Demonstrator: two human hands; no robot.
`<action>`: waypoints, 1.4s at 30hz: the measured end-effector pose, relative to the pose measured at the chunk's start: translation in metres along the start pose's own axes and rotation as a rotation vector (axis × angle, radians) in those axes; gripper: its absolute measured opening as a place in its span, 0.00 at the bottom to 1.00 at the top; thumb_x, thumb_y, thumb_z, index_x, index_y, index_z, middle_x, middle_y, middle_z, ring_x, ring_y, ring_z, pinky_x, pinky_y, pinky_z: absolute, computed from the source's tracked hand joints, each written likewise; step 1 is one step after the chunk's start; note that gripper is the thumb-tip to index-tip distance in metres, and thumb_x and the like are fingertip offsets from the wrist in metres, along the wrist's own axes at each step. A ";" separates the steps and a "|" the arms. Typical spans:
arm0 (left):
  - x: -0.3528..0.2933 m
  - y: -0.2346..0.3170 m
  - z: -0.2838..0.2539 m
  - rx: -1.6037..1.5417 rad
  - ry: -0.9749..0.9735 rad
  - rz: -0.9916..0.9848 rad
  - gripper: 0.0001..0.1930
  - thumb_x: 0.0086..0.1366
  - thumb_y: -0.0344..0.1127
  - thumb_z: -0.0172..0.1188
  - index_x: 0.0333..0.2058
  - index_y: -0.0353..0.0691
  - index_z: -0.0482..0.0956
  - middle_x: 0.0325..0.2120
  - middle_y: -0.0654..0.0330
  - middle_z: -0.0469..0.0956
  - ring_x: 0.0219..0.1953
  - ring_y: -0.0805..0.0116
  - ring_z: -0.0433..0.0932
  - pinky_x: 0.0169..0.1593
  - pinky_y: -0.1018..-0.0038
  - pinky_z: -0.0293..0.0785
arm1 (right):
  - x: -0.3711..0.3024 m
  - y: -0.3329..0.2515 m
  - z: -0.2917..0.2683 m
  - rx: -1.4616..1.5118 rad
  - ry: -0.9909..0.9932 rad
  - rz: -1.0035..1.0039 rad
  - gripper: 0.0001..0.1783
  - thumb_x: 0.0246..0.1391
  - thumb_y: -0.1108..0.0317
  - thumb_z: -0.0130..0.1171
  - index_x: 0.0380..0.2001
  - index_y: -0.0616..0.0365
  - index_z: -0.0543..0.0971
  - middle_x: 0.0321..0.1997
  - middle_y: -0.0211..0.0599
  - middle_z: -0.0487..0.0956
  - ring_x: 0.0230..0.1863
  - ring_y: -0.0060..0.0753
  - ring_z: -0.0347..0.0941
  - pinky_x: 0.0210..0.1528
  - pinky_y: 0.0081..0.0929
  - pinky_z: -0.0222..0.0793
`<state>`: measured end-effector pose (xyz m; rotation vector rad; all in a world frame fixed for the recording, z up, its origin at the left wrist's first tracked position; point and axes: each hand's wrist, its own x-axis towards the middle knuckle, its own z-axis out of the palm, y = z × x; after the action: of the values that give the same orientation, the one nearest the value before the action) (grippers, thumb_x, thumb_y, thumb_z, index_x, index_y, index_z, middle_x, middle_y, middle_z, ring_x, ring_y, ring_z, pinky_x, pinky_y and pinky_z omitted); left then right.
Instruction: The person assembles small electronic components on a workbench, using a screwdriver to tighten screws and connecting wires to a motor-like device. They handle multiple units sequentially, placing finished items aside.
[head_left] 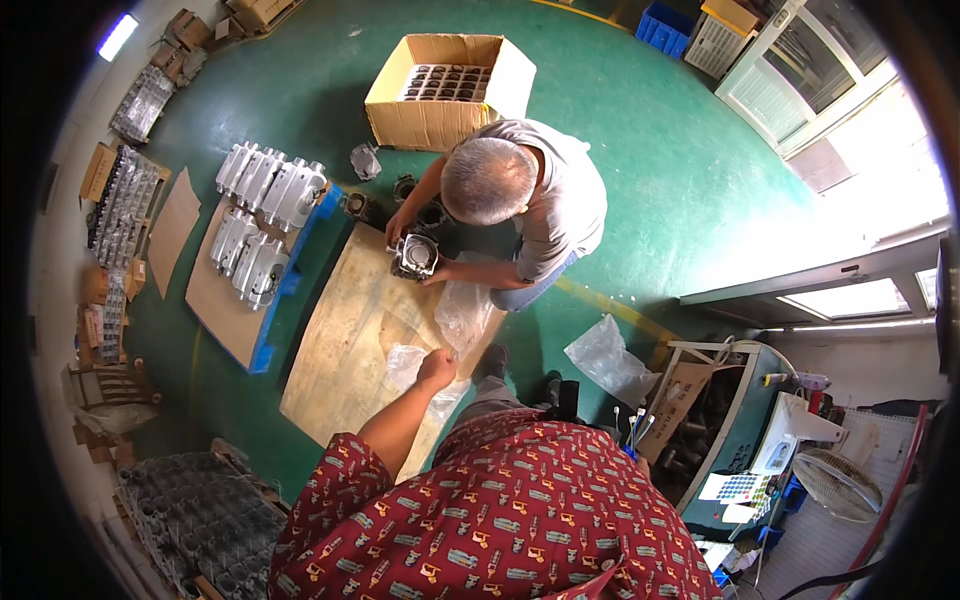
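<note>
My left hand (437,369) is closed in a fist over the plywood sheet, gripping a clear plastic bag (464,318). More crumpled clear plastic (405,366) lies beside and below the fist. My right hand does not show; my torso in a red patterned shirt hides that side. Across the plywood (345,335), a crouching co-worker (545,200) holds a silver metal casting (416,256) with a round opening between both hands. Several darker metal parts (432,214) stand on the floor by the co-worker's knees.
An open cardboard box (425,125) with round parts in rows stands behind the co-worker. Silver castings (262,182) sit on a blue-edged pallet (262,358) at left. A loose plastic bag (611,360) lies on the floor at right, near a cluttered workbench (742,405) and a fan (838,484).
</note>
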<state>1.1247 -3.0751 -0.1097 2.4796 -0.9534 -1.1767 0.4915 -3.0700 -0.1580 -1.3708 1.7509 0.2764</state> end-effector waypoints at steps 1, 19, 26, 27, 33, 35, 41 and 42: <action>-0.002 -0.010 0.000 0.061 -0.126 -0.035 0.13 0.57 0.41 0.59 0.31 0.37 0.84 0.34 0.43 0.82 0.41 0.44 0.82 0.45 0.56 0.77 | -0.002 -0.009 -0.005 0.014 -0.005 -0.015 0.19 0.39 0.54 0.74 0.22 0.60 0.82 0.22 0.48 0.81 0.26 0.47 0.80 0.31 0.40 0.73; 0.012 -0.021 -0.040 -0.148 -0.132 -0.031 0.17 0.57 0.46 0.59 0.22 0.36 0.84 0.19 0.52 0.82 0.26 0.58 0.83 0.35 0.64 0.77 | -0.056 -0.158 -0.040 0.273 0.010 -0.164 0.14 0.46 0.60 0.71 0.26 0.60 0.83 0.22 0.42 0.82 0.25 0.32 0.78 0.33 0.36 0.72; 0.021 -0.026 -0.042 -0.109 -0.168 -0.008 0.19 0.59 0.48 0.59 0.26 0.35 0.83 0.21 0.50 0.83 0.28 0.55 0.84 0.36 0.62 0.77 | -0.082 -0.195 -0.051 0.212 0.040 -0.084 0.13 0.46 0.61 0.70 0.26 0.60 0.82 0.23 0.41 0.82 0.26 0.31 0.78 0.33 0.36 0.72; 0.022 -0.027 -0.041 -0.115 -0.176 -0.019 0.19 0.59 0.48 0.59 0.26 0.35 0.83 0.21 0.50 0.83 0.28 0.55 0.84 0.36 0.62 0.77 | -0.076 -0.181 -0.042 0.280 0.040 -0.114 0.13 0.46 0.61 0.70 0.26 0.60 0.82 0.23 0.41 0.82 0.26 0.31 0.78 0.33 0.36 0.72; 0.024 -0.029 -0.041 -0.131 -0.202 -0.057 0.20 0.60 0.49 0.58 0.25 0.35 0.83 0.21 0.51 0.83 0.28 0.56 0.84 0.37 0.62 0.77 | -0.058 -0.146 -0.026 0.282 0.021 -0.131 0.14 0.44 0.60 0.71 0.27 0.60 0.82 0.24 0.44 0.82 0.28 0.36 0.80 0.34 0.38 0.72; 0.025 -0.029 -0.041 -0.137 -0.203 -0.067 0.20 0.60 0.49 0.58 0.25 0.35 0.83 0.22 0.51 0.83 0.28 0.56 0.84 0.37 0.62 0.77 | -0.056 -0.148 -0.023 0.275 0.027 -0.129 0.14 0.44 0.60 0.71 0.27 0.60 0.82 0.24 0.45 0.82 0.28 0.37 0.80 0.34 0.39 0.72; 0.026 -0.026 -0.047 -0.115 -0.203 -0.043 0.20 0.59 0.49 0.58 0.26 0.34 0.82 0.21 0.51 0.83 0.27 0.56 0.84 0.36 0.62 0.77 | -0.071 -0.180 -0.036 0.172 0.042 -0.098 0.13 0.43 0.61 0.71 0.26 0.60 0.81 0.22 0.45 0.81 0.27 0.38 0.79 0.33 0.39 0.72; 0.026 -0.026 -0.047 -0.117 -0.196 -0.033 0.20 0.59 0.48 0.58 0.25 0.34 0.82 0.21 0.51 0.83 0.27 0.57 0.84 0.36 0.62 0.77 | -0.064 -0.168 -0.030 0.205 0.046 -0.132 0.13 0.43 0.61 0.71 0.25 0.60 0.81 0.22 0.45 0.81 0.26 0.38 0.79 0.33 0.39 0.72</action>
<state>1.1842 -3.0749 -0.1069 2.3303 -0.8665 -1.4639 0.6239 -3.1076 -0.0384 -1.3441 1.6672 -0.0067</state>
